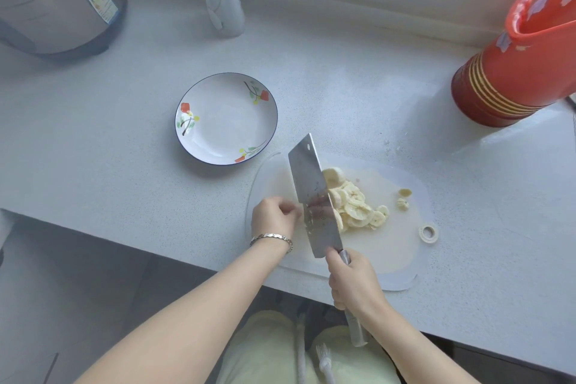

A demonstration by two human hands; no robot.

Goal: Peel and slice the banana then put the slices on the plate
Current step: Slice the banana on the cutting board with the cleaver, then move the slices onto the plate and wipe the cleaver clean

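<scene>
The grey counter [124, 165] carries a clear cutting board [389, 252] at its front edge. A flowered plate [224, 121] sits just beside the board's far left corner, with no slices on it yet. A cleaver [311, 193] stands tilted on the board. The right hand [352, 280] grips its handle. The left hand [274, 215] is curled right beside the blade; I cannot tell if it holds anything. The banana slices [355, 206] lie piled on the board against the blade's other side. The blade could nick those close fingers. Soft slices could slip off and land on the counter.
</scene>
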